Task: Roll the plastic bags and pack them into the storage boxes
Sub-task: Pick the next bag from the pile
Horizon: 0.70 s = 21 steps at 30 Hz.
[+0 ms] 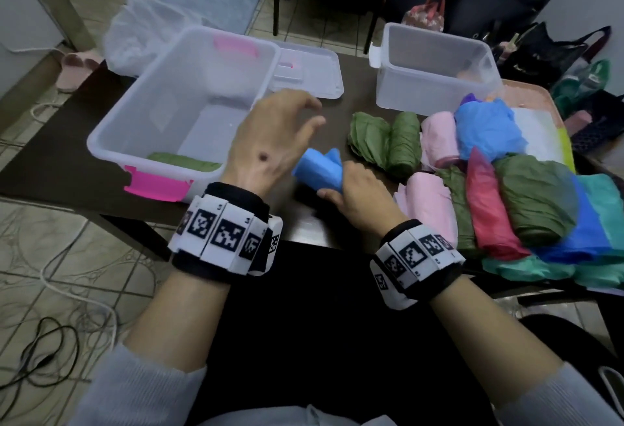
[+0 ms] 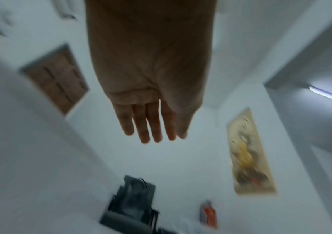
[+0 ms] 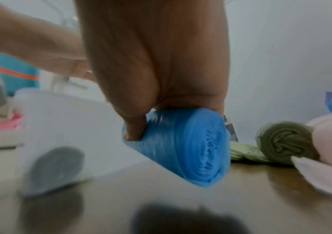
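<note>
Nearest, at about ten o'clock on the dark brown bench point(image 1: 84, 135), stands a large translucent storage box with bright pink latches point(image 1: 141, 128); it holds one flat green rolled plastic bag point(image 1: 184, 161) lying along its near wall. Just behind it at twelve o'clock lies a translucent rectangular lid point(image 1: 305, 71), flat on the bench. At one o'clock stands a smaller translucent storage box with a white clip point(image 1: 435, 71); something pale shows through its far corner, too faint to tell.

The right hand point(image 1: 354, 194) is curled round a blue rolled plastic bag point(image 1: 317, 169), thumb on one side and fingers over the top, holding it tilted just above the bench at the centre; in the right wrist view the roll's spiral end point(image 3: 205, 152) faces the camera. The left hand point(image 1: 270, 142) hovers over it near the big box's right wall, holding nothing, fingers spread and loosely bent; the left wrist view shows them straight and close together point(image 2: 147, 123).

From two to four o'clock lies a heap of other bags: two green rolls point(image 1: 388, 142), pink rolls point(image 1: 435, 142), a crumpled blue bag point(image 1: 486, 128), a red roll point(image 1: 486, 202), a large green roll point(image 1: 537, 202) and flat teal sheets point(image 1: 601, 223).

Both wrists wear white bands with black square code markers point(image 1: 223, 235); no readable writing shows.
</note>
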Tool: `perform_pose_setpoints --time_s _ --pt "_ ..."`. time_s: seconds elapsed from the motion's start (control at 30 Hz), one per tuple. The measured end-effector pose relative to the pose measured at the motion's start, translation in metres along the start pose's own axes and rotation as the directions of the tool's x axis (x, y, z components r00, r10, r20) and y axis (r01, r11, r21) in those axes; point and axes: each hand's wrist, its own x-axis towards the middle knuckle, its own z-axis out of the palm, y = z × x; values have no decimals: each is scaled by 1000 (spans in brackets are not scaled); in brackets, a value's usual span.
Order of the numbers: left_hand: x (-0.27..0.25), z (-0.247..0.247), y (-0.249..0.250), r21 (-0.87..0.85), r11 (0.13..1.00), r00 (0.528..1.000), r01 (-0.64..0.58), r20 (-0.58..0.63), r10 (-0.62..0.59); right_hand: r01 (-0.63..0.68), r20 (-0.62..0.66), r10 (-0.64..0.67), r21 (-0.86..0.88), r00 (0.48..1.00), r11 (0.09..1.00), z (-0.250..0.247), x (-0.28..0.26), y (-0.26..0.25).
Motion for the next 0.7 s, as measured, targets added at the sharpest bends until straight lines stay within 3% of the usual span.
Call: perform_pose_setpoints --time_s 0.03,0.1,0.2,0.3,0.37,0.43,0.5,0.57,0.7 --pt "0 -15 0 -10 1000 989 15 -146 -16 -8 -25 10 92 1000 996 -5 4 -1" --pt "-3 -47 -9 11 995 923 97 -375 -86 18 -95 7 260 995 966 -17 14 -6" --pt "-14 -84 -42 -17 963 799 269 -555 -232 106 -228 -9 421 974 901 -39 28 -26" --pt "-28 -101 -85 -2 838 690 546 -567 -451 206 -315 -32 537 948 818 -59 44 -57" --pt "-38 -103 -103 -35 698 605 716 -469 -644 286 -371 -80 544 925 788 -68 54 -82" --pt "-46 -99 -110 -150 614 549 775 -321 -772 368 -411 -154 513 899 775 -74 61 -109" --pt "-51 -95 -113 -274 612 553 742 -267 -789 442 -428 -243 463 871 768 -76 68 -132" --pt "-57 -92 -114 -330 638 566 696 -295 -770 457 -396 -303 389 867 800 -75 74 -151" --pt "-74 -80 -115 -436 655 567 617 -331 -754 333 -245 -283 193 927 923 -63 83 -173"
